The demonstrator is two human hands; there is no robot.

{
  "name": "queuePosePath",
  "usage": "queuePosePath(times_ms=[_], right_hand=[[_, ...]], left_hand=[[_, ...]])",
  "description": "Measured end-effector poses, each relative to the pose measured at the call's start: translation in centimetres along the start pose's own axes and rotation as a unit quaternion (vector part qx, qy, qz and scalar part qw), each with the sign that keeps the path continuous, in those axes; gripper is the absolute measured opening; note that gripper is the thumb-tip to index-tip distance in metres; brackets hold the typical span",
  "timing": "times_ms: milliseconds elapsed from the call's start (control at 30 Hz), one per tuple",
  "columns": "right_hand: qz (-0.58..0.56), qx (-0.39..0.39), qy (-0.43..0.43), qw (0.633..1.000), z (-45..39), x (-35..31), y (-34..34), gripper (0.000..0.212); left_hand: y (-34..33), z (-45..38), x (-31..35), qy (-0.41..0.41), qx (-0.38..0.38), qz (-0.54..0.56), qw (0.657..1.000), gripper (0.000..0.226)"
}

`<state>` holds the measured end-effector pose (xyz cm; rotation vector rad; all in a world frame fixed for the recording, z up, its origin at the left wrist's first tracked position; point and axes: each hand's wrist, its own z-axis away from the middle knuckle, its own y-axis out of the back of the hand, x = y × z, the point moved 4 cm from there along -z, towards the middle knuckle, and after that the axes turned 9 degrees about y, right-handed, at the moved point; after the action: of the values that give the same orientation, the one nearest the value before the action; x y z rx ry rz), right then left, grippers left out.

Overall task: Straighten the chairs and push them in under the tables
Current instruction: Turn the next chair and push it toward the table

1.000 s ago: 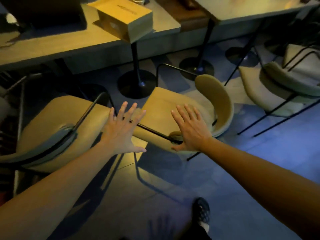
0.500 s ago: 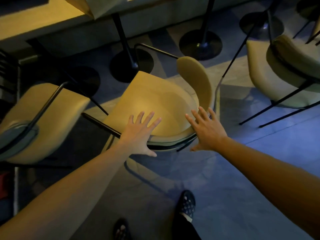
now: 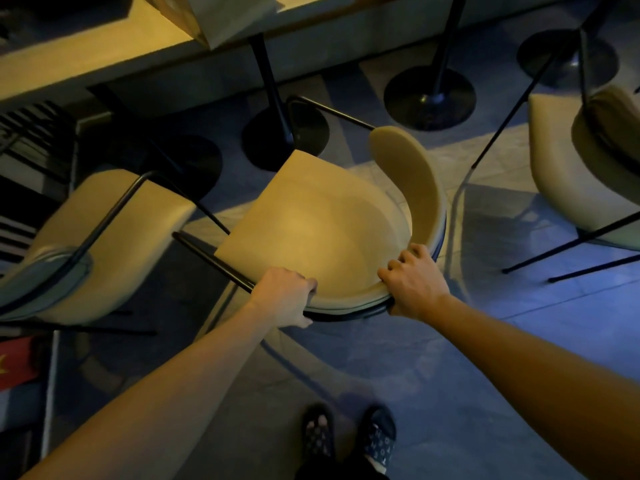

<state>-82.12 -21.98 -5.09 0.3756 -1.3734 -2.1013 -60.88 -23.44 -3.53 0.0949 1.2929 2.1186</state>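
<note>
A cream padded chair (image 3: 311, 230) with a black metal frame stands in the middle of the floor, turned askew, its curved backrest wrapping round to the right. My left hand (image 3: 282, 296) grips the near left edge of its backrest where the black arm rail meets it. My right hand (image 3: 414, 280) grips the near right edge of the same backrest. A small table (image 3: 221, 19) on a black pedestal (image 3: 277, 109) stands just beyond the chair's front.
A second cream chair (image 3: 104, 237) stands close on the left, a third (image 3: 581, 174) at the right. Another round pedestal base (image 3: 429, 95) sits beyond, and a long bench (image 3: 104, 60) runs along the back. My feet (image 3: 346, 438) are right behind the chair.
Both hands were spread open above the chair; now they have come down and closed on its backrest edge. The view has moved closer to the chair.
</note>
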Motion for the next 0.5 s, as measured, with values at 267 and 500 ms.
queuePosePath(times_ms=[267, 500], right_hand=[[0.019, -0.007, -0.011, 1.0, -5.2, 5.3, 2.2, 0.055], [0.02, -0.007, -0.015, 1.0, -11.4, 10.7, 4.8, 0.056]], left_hand=[[3.0, -6.0, -3.9, 0.009, 0.009, 0.035, 0.999, 0.054], [5.4, -12.9, -8.8, 0.023, 0.029, 0.055, 0.998, 0.054]])
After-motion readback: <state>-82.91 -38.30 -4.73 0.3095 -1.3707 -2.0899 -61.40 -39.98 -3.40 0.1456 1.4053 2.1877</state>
